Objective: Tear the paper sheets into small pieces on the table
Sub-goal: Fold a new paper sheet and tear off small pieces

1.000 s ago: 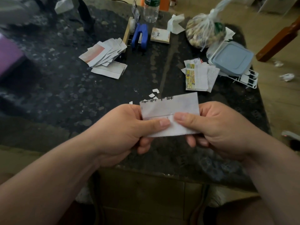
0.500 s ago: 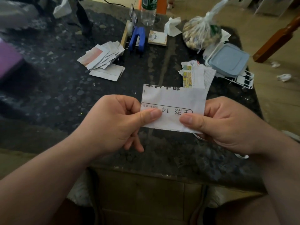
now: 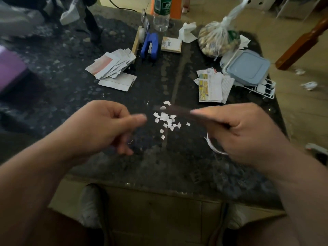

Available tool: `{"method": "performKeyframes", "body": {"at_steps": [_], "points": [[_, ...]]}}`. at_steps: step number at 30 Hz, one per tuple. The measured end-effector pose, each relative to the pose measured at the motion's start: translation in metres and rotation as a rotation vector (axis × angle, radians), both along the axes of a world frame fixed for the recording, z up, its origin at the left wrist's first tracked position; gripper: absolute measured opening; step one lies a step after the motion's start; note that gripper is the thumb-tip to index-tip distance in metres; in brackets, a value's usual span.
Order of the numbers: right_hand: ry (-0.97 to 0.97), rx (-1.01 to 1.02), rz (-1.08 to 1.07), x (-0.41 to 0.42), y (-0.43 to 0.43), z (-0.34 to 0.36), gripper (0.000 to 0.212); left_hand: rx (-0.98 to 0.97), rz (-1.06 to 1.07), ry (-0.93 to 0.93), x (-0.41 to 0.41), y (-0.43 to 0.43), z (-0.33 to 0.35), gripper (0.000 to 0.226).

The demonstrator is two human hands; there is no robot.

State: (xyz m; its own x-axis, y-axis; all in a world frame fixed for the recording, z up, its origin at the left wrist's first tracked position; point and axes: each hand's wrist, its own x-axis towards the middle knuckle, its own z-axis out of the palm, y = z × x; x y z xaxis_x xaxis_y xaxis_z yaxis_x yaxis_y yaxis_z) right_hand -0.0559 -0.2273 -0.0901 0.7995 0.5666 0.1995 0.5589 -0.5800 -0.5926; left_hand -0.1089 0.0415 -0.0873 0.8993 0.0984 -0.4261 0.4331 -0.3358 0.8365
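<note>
Hovering above the table's (image 3: 177, 166) near edge, my left hand (image 3: 99, 125) and right hand (image 3: 245, 134) are blurred, fingers curled; cannot tell whether either grips anything. Paper scraps (image 3: 166, 119) lie between them.

Two hands (image 3: 99, 126) (image 3: 248, 134) — two paper stacks (image 3: 113, 68) (image 3: 213, 86)

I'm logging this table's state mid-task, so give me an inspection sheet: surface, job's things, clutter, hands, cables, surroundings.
Surface: dark speckled stone table.
Job's things: small torn pieces scattered between the hands; paper stack far left, second stack far right; white strip curling out from under the right hand.
Clutter: blue stapler, bottle, tied bag, tissue, lidded container, wire rack.
Hands: left hand with fingers curled, right hand; both motion-blurred, grip unclear.
Cables: dark cable beyond the far edge.
Surroundings: wooden post, crumpled paper on the floor.
</note>
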Motion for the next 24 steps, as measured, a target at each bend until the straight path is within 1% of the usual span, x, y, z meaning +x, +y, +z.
{"method": "performKeyframes", "body": {"at_steps": [1, 2, 3, 4, 5, 7, 8, 9, 10, 11, 12, 13, 14, 15, 16, 18, 20, 22, 24], "points": [[-0.042, -0.010, 0.023, -0.001, 0.003, -0.004, 0.024, -0.227, 0.088, 0.063, 0.001, -0.001, -0.002, 0.044], [-0.059, -0.008, 0.058, -0.004, 0.007, -0.008, 0.030, -0.452, 0.132, 0.147, 0.001, -0.005, -0.001, 0.048], [-0.073, -0.011, 0.089, -0.006, 0.011, -0.012, 0.033, -0.614, 0.125, 0.227, 0.001, -0.009, -0.002, 0.054], [-0.090, -0.009, 0.111, -0.007, 0.015, -0.015, 0.035, -0.686, 0.076, 0.272, 0.000, -0.012, -0.002, 0.056], [-0.111, -0.014, 0.127, -0.008, 0.019, -0.016, 0.036, -0.708, 0.037, 0.270, -0.001, -0.015, -0.003, 0.052], [-0.164, -0.026, 0.130, -0.008, 0.022, -0.015, 0.038, -0.698, 0.067, 0.215, -0.002, -0.019, -0.005, 0.038], [-0.182, -0.030, 0.128, -0.008, 0.021, -0.015, 0.039, -0.674, 0.102, 0.195, -0.002, -0.019, -0.007, 0.034], [-0.169, -0.025, 0.119, -0.009, 0.019, -0.016, 0.041, -0.647, 0.120, 0.183, -0.002, -0.019, -0.010, 0.033], [-0.088, 0.014, 0.089, -0.009, 0.018, -0.015, 0.046, -0.621, 0.119, 0.179, -0.002, -0.020, -0.011, 0.032], [0.062, 0.086, 0.032, -0.007, 0.016, -0.015, 0.056, -0.606, 0.105, 0.171, -0.003, -0.020, -0.013, 0.033], [0.278, 0.205, -0.046, -0.006, 0.015, -0.012, 0.065, -0.601, 0.086, 0.156, -0.004, -0.020, -0.013, 0.033], [0.520, 0.361, -0.122, -0.004, 0.015, -0.010, 0.063, -0.604, 0.070, 0.139, -0.005, -0.021, -0.014, 0.033], [0.737, 0.502, -0.169, -0.002, 0.014, -0.006, 0.050, -0.609, 0.058, 0.123, -0.007, -0.022, -0.013, 0.033], [0.884, 0.574, -0.176, 0.000, 0.014, -0.003, 0.039, -0.613, 0.055, 0.106, -0.008, -0.024, -0.013, 0.033], [0.952, 0.568, -0.158, 0.000, 0.015, -0.001, 0.032, -0.618, 0.055, 0.083, -0.008, -0.026, -0.014, 0.032], [0.966, 0.468, -0.089, -0.002, 0.020, 0.000, 0.022, -0.636, 0.069, 0.035, -0.008, -0.029, -0.015, 0.031], [0.960, 0.424, -0.095, -0.005, 0.025, 0.000, 0.016, -0.641, 0.078, -0.006, -0.008, -0.031, -0.014, 0.029], [0.943, 0.435, -0.112, -0.007, 0.027, 0.002, 0.013, -0.584, 0.082, -0.025, -0.007, -0.031, -0.014, 0.028], [0.855, 0.385, -0.115, -0.007, 0.026, 0.004, 0.014, -0.508, 0.090, -0.055, -0.006, -0.029, -0.016, 0.028]]}}
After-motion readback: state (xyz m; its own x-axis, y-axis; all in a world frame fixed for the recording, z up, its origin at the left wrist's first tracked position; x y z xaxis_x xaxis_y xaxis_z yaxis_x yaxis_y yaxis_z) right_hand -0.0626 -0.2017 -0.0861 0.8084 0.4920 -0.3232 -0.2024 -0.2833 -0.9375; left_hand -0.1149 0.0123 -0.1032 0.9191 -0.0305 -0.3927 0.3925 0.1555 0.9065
